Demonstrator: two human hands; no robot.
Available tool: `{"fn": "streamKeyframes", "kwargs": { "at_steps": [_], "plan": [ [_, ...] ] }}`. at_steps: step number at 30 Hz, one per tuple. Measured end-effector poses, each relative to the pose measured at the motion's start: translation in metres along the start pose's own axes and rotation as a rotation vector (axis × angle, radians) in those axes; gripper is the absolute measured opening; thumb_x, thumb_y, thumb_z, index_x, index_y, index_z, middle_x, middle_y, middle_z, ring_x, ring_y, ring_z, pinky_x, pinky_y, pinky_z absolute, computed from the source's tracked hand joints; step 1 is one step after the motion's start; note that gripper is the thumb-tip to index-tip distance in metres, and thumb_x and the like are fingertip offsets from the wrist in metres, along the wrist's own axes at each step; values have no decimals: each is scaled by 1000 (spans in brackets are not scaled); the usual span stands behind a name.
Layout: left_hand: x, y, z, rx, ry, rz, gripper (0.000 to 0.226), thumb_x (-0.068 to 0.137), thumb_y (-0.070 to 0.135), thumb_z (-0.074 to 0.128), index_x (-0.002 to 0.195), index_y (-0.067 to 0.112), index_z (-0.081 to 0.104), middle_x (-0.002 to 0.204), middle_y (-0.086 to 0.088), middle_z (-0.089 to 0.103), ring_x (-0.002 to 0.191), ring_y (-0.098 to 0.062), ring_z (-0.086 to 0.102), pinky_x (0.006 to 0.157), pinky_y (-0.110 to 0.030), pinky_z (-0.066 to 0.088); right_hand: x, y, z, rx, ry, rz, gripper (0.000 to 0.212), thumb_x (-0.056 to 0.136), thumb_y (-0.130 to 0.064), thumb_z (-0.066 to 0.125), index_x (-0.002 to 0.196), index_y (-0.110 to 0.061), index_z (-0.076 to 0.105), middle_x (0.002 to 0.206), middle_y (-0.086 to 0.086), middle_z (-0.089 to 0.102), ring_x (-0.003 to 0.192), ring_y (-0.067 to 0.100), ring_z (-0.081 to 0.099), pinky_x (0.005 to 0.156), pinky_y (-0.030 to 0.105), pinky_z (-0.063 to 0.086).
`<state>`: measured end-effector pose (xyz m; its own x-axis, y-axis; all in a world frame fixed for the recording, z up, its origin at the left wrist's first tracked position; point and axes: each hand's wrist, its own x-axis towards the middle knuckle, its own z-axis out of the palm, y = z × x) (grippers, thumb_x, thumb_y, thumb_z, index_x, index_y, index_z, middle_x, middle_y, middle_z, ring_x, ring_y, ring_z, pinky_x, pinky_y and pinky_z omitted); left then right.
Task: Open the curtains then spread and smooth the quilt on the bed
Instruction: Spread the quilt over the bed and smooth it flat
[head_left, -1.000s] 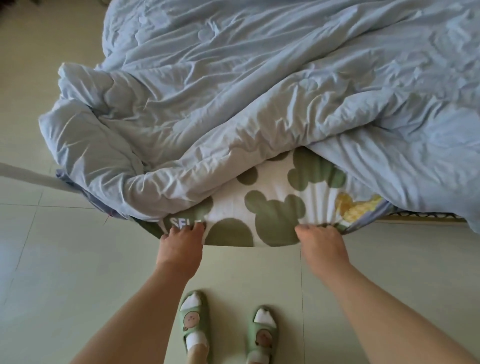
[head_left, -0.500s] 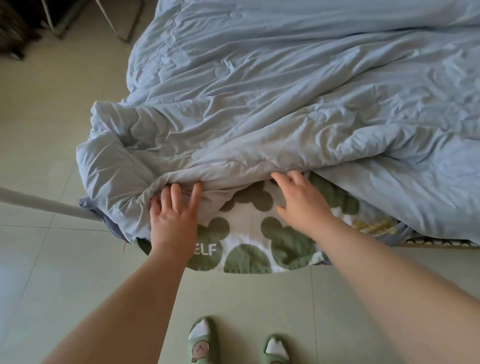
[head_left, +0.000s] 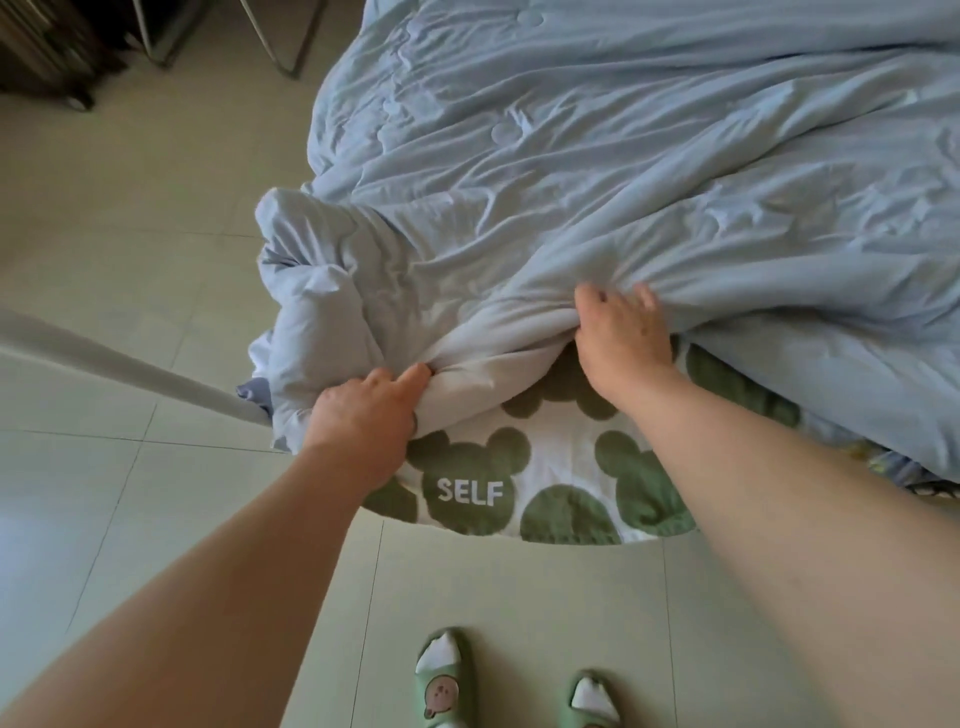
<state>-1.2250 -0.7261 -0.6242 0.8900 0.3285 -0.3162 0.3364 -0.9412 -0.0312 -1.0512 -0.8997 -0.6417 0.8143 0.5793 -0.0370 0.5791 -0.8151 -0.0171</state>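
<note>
Fingers of the left hand (head_left: 363, 415) curled and pinched into a gathered fold at the near edge of the pale blue quilt (head_left: 649, 171), thumb tip pressed into the bunched cloth, knuckles up. Fingers of the right hand (head_left: 623, 332) hooked over the same edge further right — tips buried in the fabric, back of the hand toward the camera, a tight pucker of creases running out from the grip. Between the two hands, a short stretch of quilt edge drawn taut and raised clear of the cover beneath. Under that lifted edge, a white sheet (head_left: 561, 467) printed with green bear-head shapes, one marked SELF, hanging over the foot of the bed. Left of the left hand, a thick rumpled wad of quilt slumped at the bed corner; beyond, the rest of the quilt lying wrinkled across the mattress toward the top and right of the view. Both bare forearms reaching in from below. Lower down, on pale floor tiles (head_left: 130, 208), two green slippers (head_left: 441, 686) worn over white socks.
</note>
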Motion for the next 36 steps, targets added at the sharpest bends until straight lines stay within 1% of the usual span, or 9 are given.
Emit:
{"fn": "streamKeyframes", "kwargs": {
  "at_steps": [2, 5, 12, 15, 18, 21, 24, 30, 36],
  "plan": [
    [-9, 1, -9, 6, -103, 27, 59, 93, 30, 49, 142, 36, 17, 113, -2, 58, 96, -25, 61, 83, -39, 50, -13, 0, -13, 96, -135, 46, 22, 99, -17, 33, 118, -11, 41, 108, 15, 61, 99, 34, 59, 87, 43, 43],
    [-35, 13, -8, -24, -249, 28, 77, 85, 35, 55, 146, 32, 8, 114, -3, 63, 102, -27, 62, 88, -40, 50, -44, 9, -32, 140, -296, 97, 18, 100, -28, 26, 100, -15, 38, 94, 10, 57, 79, 29, 54, 69, 37, 36],
    [-100, 20, 34, -162, -555, -150, 86, 80, 27, 48, 148, 35, -3, 120, -5, 59, 107, -27, 59, 87, -37, 47, -135, 1, -17, 142, -600, 47, 24, 96, -37, 31, 84, -18, 41, 101, 10, 63, 91, 29, 58, 75, 36, 37],
    [-102, 6, 41, -137, -619, -187, 98, 74, 54, 61, 149, 34, 2, 140, -6, 41, 123, -29, 48, 98, -41, 44, -158, -4, 10, 88, -616, 21, 19, 95, -37, 29, 88, -22, 37, 110, 9, 65, 101, 30, 61, 80, 37, 41],
    [-94, 0, 33, -191, -299, -167, 89, 68, 80, 51, 140, 31, 33, 142, 0, 36, 127, -25, 43, 99, -42, 40, -156, -3, 25, 68, -634, 1, 17, 93, -37, 30, 89, -23, 40, 115, 8, 63, 106, 29, 58, 85, 38, 41],
    [-72, -13, 27, -217, 107, -312, 60, 83, 51, 57, 132, 23, 39, 144, -9, 25, 117, -35, 45, 95, -44, 42, -152, -7, 30, 96, -639, -1, 15, 94, -33, 33, 88, -20, 39, 118, 8, 61, 108, 29, 55, 84, 36, 38],
    [-52, -31, 25, -196, -25, -462, 57, 88, 29, 56, 138, 27, 26, 147, -16, 7, 107, -41, 51, 90, -44, 47, -151, -8, 30, 139, -623, 58, 17, 95, -30, 32, 88, -18, 42, 114, 9, 61, 104, 29, 55, 78, 35, 35],
    [-29, -43, 22, -8, -51, -303, 21, 92, 4, 41, 109, 6, 52, 108, -18, 59, 100, -37, 62, 86, -42, 48, -150, -6, 35, 203, -629, 126, 23, 97, -30, 29, 84, -18, 43, 99, 9, 61, 94, 28, 57, 74, 34, 34],
    [-43, -31, 38, 0, -161, -331, 15, 89, 6, 42, 102, 9, 47, 106, -9, 66, 101, -32, 63, 85, -38, 47, -157, 0, 34, 231, -613, 72, 11, 92, -29, 39, 93, -24, 49, 103, 3, 64, 99, 28, 56, 73, 29, 28]
  ]
}}
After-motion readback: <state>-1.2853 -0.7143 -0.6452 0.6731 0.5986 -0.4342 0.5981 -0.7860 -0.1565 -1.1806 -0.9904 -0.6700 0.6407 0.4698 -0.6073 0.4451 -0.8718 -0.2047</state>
